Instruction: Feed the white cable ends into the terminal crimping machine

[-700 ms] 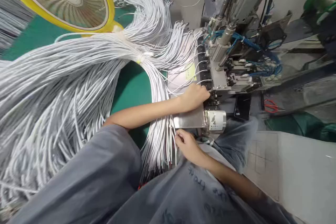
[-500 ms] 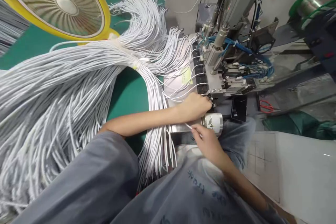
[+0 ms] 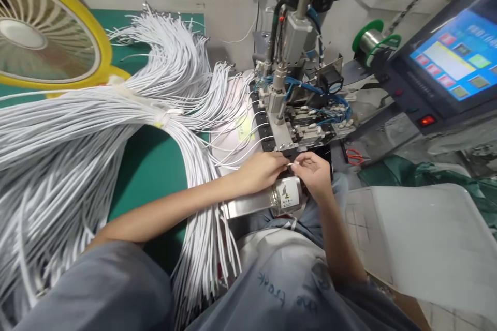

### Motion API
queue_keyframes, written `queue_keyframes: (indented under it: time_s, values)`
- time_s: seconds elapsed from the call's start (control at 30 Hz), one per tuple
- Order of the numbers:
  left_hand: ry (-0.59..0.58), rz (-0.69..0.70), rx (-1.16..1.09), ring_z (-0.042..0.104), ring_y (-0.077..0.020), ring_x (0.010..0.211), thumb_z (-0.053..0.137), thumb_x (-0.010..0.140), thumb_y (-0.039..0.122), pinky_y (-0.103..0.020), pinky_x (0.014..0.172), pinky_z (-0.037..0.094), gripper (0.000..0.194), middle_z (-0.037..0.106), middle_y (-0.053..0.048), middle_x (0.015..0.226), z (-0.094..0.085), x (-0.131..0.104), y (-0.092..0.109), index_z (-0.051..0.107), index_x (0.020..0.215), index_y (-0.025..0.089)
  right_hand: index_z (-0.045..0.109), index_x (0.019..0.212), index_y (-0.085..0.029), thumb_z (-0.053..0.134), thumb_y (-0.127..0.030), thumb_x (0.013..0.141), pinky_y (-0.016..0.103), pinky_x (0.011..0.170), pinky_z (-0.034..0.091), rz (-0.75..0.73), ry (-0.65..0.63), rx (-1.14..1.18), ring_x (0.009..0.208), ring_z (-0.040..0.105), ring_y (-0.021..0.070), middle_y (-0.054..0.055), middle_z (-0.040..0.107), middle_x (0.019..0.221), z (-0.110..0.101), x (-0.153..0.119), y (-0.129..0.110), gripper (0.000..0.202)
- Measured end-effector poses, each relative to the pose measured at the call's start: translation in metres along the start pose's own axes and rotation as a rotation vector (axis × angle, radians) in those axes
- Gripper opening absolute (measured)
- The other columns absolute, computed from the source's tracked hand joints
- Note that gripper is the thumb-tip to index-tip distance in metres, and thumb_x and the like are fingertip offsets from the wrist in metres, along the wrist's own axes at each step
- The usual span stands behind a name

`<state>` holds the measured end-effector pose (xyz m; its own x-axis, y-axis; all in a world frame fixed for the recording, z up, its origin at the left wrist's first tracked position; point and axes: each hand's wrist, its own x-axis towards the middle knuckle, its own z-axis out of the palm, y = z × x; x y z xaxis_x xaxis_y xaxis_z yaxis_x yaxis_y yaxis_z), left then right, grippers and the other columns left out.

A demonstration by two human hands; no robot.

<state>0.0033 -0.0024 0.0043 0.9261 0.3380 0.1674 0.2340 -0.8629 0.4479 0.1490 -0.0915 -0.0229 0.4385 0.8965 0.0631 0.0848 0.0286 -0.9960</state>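
My left hand (image 3: 266, 169) is closed with its fingertips pinching a thin white cable, whose short end (image 3: 290, 164) shows between my two hands. Facing it, my right hand (image 3: 313, 171) pinches the same cable end between thumb and forefinger. Both hands are at the near corner of a bench machine (image 3: 281, 124) with metal cylinders and blue air tubes. Several white cables (image 3: 248, 151) run into the black blocks (image 3: 264, 129) along its left side. A thick tied bundle of white cables (image 3: 159, 108) lies to the left, part of it hanging under my left forearm.
A yellow fan (image 3: 103, 51) stands at the far left on the green table (image 3: 155, 165). A lit control screen (image 3: 462, 57) is at the right, beside a green wire spool (image 3: 368, 41). Red-handled scissors (image 3: 354, 156) and a white bin (image 3: 435, 227) are at the right.
My right hand has come up to meet my left at the machine's near corner, bringing the cable end along. The head view has swung right, so the control screen now shows.
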Motion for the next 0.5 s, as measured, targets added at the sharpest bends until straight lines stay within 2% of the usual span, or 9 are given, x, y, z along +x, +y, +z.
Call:
queue_keyframes:
  time_s: [0.17,0.27,0.33,0.4,0.5]
  values:
    - [0.168,0.062,-0.141,0.055,-0.0106,0.068,0.041,0.092,0.022,-0.022,0.062,0.044,0.027,0.057,-0.004,0.077,0.002,0.001,-0.007,0.066,0.091,0.014,0.059,0.073,-0.018,0.066,-0.029,0.068,0.024,0.049,0.044,-0.051,0.097,0.18,0.051,0.051,0.0093,0.0,0.058,0.066,0.018,-0.001,0.005,0.014]
    - [0.288,0.075,-0.208,0.054,-0.0101,0.065,0.046,0.09,0.02,-0.02,0.059,0.044,0.023,0.057,-0.003,0.071,0.004,0.001,-0.008,0.067,0.088,0.012,0.059,0.069,-0.017,0.066,-0.031,0.071,0.024,0.052,0.044,-0.079,0.178,0.2,0.058,0.052,0.0098,0.002,0.057,0.075,0.027,-0.004,0.009,0.016]
    - [0.324,0.074,-0.246,0.055,-0.01,0.064,0.048,0.089,0.019,-0.02,0.058,0.043,0.021,0.058,-0.003,0.07,0.006,0.002,-0.009,0.067,0.087,0.011,0.06,0.067,-0.017,0.065,-0.031,0.072,0.026,0.058,0.045,-0.114,0.216,0.171,0.066,0.054,0.0121,0.002,0.056,0.076,0.029,-0.006,0.01,0.016]
    - [0.315,0.08,-0.284,0.056,-0.0102,0.064,0.049,0.089,0.019,-0.02,0.058,0.044,0.02,0.061,-0.004,0.072,0.007,0.002,-0.01,0.067,0.089,0.011,0.062,0.068,-0.018,0.065,-0.03,0.073,0.027,0.062,0.046,-0.14,0.199,0.139,0.07,0.055,0.0138,0.002,0.056,0.073,0.026,-0.006,0.009,0.014]
    - [0.27,0.104,-0.303,0.059,-0.011,0.067,0.048,0.09,0.022,-0.021,0.061,0.045,0.021,0.065,-0.004,0.076,0.009,0.003,-0.013,0.066,0.092,0.013,0.067,0.07,-0.019,0.064,-0.029,0.074,0.028,0.06,0.045,-0.134,0.069,0.105,0.067,0.055,0.014,0.002,0.057,0.071,0.013,-0.002,0.004,0.012]
